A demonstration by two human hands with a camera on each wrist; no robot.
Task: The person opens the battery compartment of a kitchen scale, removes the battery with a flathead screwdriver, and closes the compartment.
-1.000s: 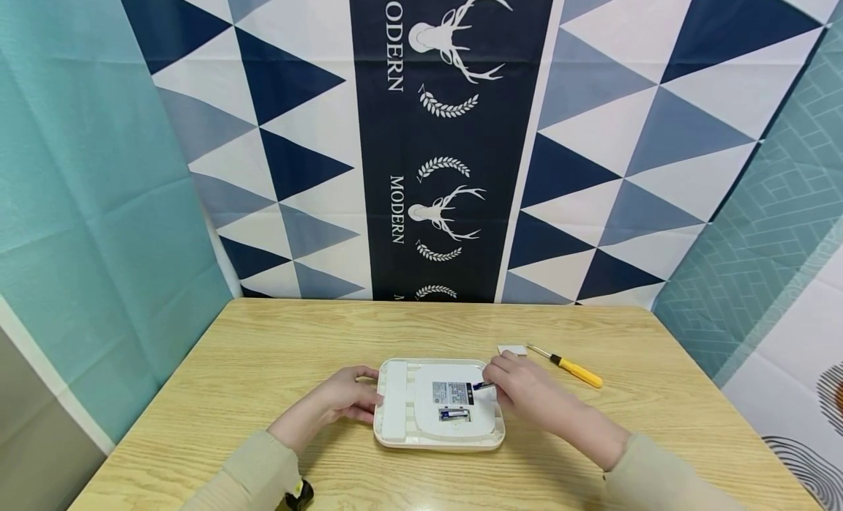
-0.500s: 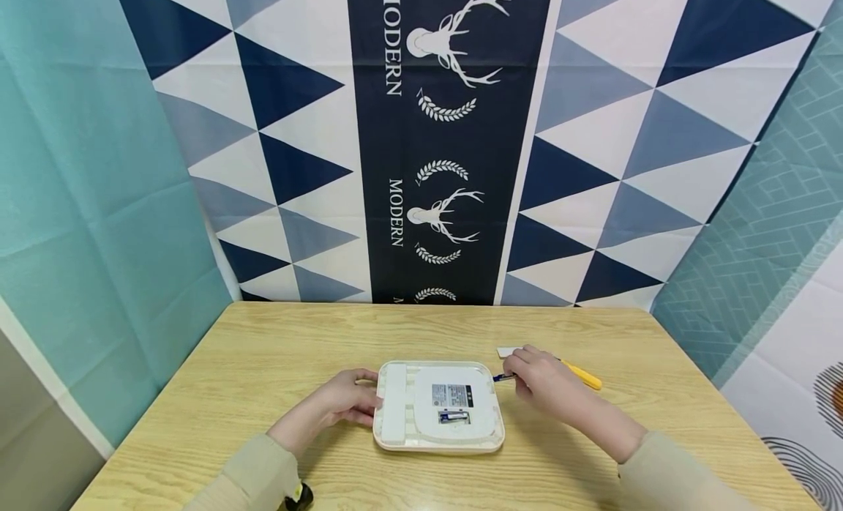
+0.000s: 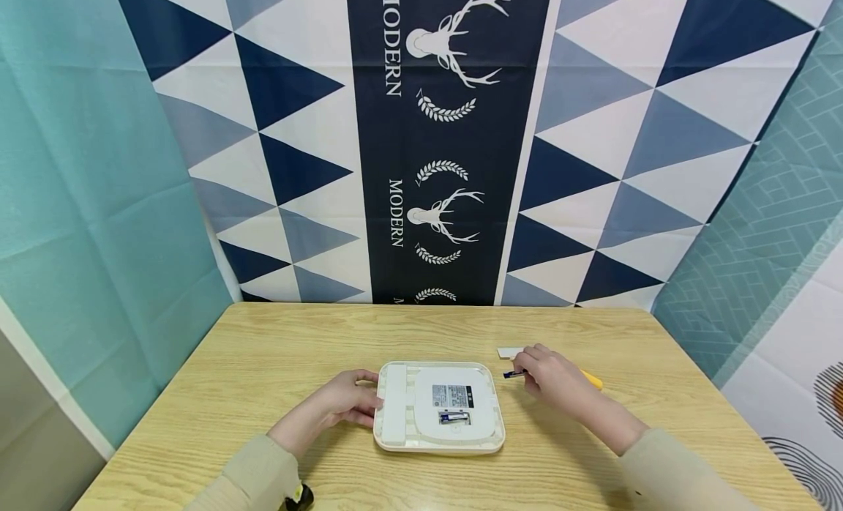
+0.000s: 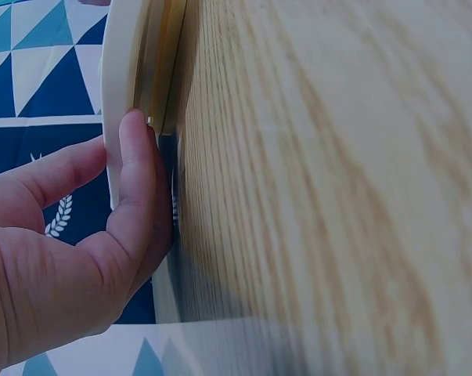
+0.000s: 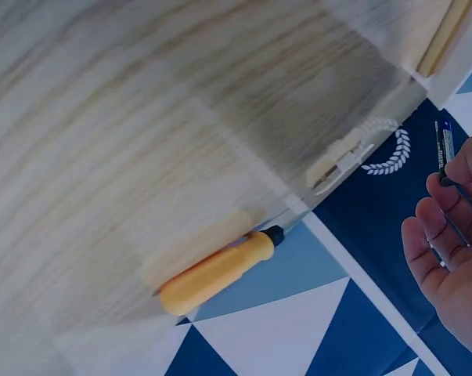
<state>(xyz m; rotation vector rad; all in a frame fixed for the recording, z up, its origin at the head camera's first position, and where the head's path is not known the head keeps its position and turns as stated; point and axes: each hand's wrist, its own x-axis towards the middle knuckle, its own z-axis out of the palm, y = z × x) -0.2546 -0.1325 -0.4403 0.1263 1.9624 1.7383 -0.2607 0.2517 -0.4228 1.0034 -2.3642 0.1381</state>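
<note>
A white rectangular device (image 3: 396,394) with rounded corners lies on the table, its label (image 3: 450,395) upward. In its small recess sits a battery (image 3: 454,417). My left hand (image 3: 352,398) holds the device's left edge. In the left wrist view, the thumb and a finger of the left hand (image 4: 87,227) pinch the device's rim (image 4: 120,86). To the right of the device and apart from it, my right hand (image 3: 548,375) pinches a slim dark-blue battery (image 3: 514,375) by one end. In the right wrist view, this battery (image 5: 445,145) sticks out past the thumb and fingers.
Behind the right hand lies a yellow-handled screwdriver (image 5: 220,270), partly hidden in the head view. A small flat white piece (image 3: 509,353) lies near it. By the left sleeve is a black object (image 3: 300,496). A patterned cloth (image 3: 316,167) hangs behind the wooden table (image 3: 296,335).
My right hand has moved right with the battery, from over the device's right edge to above the table near the screwdriver. The left hand and the device stay in place.
</note>
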